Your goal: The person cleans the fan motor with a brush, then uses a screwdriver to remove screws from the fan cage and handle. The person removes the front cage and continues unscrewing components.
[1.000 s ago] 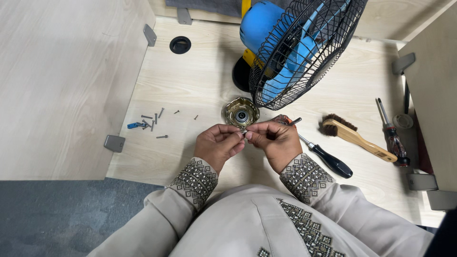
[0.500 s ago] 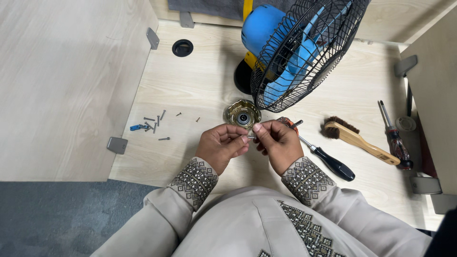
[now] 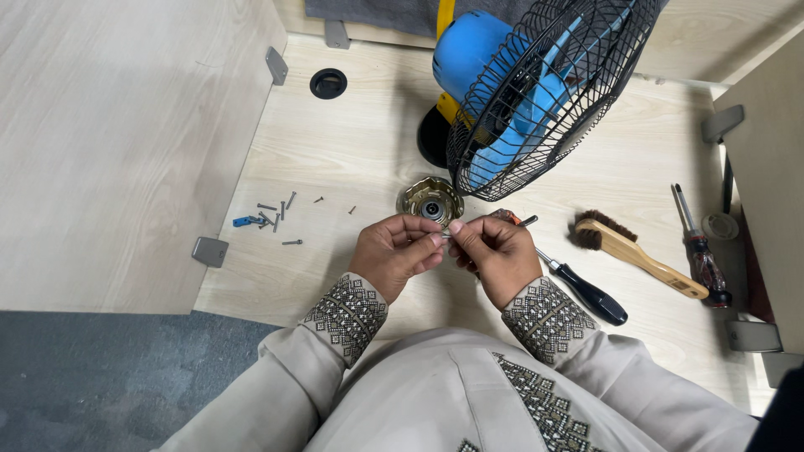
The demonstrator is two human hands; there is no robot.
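Observation:
My left hand (image 3: 395, 254) and my right hand (image 3: 494, 255) meet fingertip to fingertip over the wooden desk (image 3: 352, 159). Between the fingers of both hands sits a small metal part (image 3: 446, 233), too small to make out. Just beyond the fingers lies a round brass-coloured motor housing (image 3: 430, 201). A blue fan (image 3: 536, 92) with a black wire cage stands tilted behind it. A black-handled screwdriver (image 3: 578, 287) lies under and to the right of my right hand.
Several loose screws (image 3: 276, 213) and a small blue piece (image 3: 241, 222) lie left of my hands. A wooden brush (image 3: 641, 255) and a second screwdriver (image 3: 702, 255) lie at the right. A round cable hole (image 3: 327, 83) is at the back. Desk partitions flank both sides.
My hands stay together on the small part; the fingers shift slightly. The view has drifted a little.

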